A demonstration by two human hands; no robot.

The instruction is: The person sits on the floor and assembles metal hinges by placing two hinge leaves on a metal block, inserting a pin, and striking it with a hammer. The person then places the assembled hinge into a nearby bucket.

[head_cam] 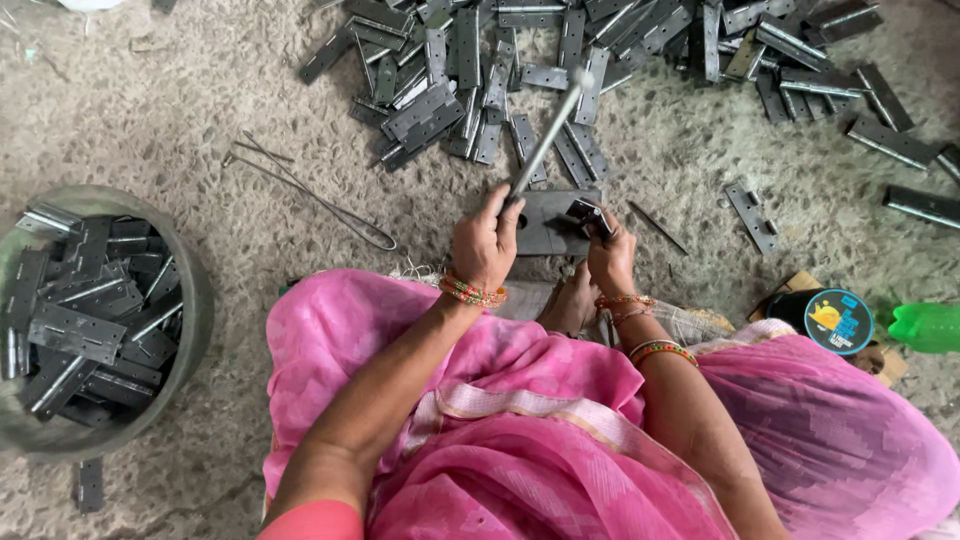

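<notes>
My left hand is closed around a long metal rod that slants up and away, its far end blurred. My right hand pinches a small dark hinge against the right end of a flat dark metal block on the ground in front of me. The rod's lower end is just above the block's left part. My bare foot rests right behind the block, between my forearms. Pink cloth covers my lap.
A big heap of grey hinges lies beyond the block. A round basin with several hinges stands at left. Bent wire, a loose hinge, a thin pin, a green bottle and a round lid lie around.
</notes>
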